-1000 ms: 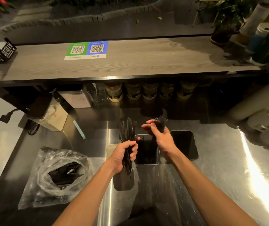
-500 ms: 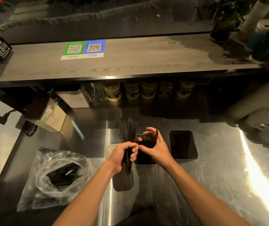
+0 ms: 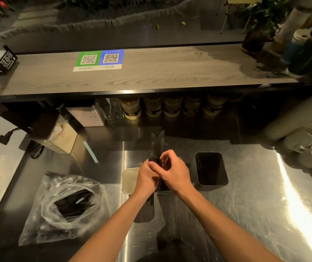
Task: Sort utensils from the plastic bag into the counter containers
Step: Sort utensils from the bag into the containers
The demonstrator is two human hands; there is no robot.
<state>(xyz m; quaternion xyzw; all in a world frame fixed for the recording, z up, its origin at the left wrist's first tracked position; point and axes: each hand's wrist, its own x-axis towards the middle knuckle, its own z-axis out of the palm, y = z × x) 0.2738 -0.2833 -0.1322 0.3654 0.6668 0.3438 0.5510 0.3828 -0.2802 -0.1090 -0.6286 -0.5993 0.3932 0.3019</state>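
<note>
While the plastic bag (image 3: 64, 205) is lying on the table (image 3: 255, 205) well left of the bundle of black utensils (image 3: 157, 146), the left hand (image 3: 147, 179) is holding that bundle in a closed grip. The right hand (image 3: 176, 173) is touching the bundle with curled fingers; whether its grip is pinching a piece, I cannot tell. A dark container (image 3: 211, 168) is standing right of the bundle.

Left hand (image 3: 146, 179) grips a bundle of black plastic utensils (image 3: 156, 146), fork tines and knife tips standing upright above the fist. Right hand (image 3: 176, 173) is pressed against it, fingers curled at the bundle; whether it pinches one, I can't tell. Dark container (image 3: 211, 171) just right, pale container (image 3: 129, 178) left, clear plastic bag (image 3: 60, 208) of utensils further left on the steel counter (image 3: 255, 205).
</note>
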